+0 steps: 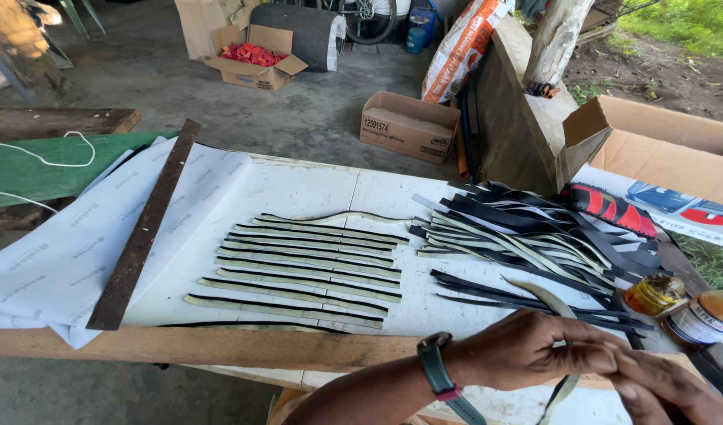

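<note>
Worktop [298, 189] spans most of the view, covered in white sheet, with a wooden plank [180, 346] running along its near edge. Long dark flat bar [141, 228] lies diagonally across pale paper on the left side. Open cardboard box [661, 142] stands at the right rear edge. Row of cut strips [306, 271], pale with dark edges, lies parallel at the centre, each apart from its neighbour. Loose pile of black and pale strips [527, 228] sits to the right of the row, tangled and overlapping. Two small jars [680, 307] with amber contents stand near the right edge, just beside the hands.

Left hand [527, 350], a watch on the wrist, and right hand [661, 386] meet at the bottom right. Both close on one curved pale strip [546, 299], which rises above the left hand and trails down below it off the near edge. The left grip wraps the strip's middle with fingers pressed together over it; the right grip pinches the same strip at the point where the two hands touch, though its fingertips are partly hidden.

Risk, as a judgement: the jars stand so near the right hand that an outward swing could tip them onto the strips. The dangling end could also catch on the plank edge, and the pile is close enough for the free upper end to snag in it.
</note>
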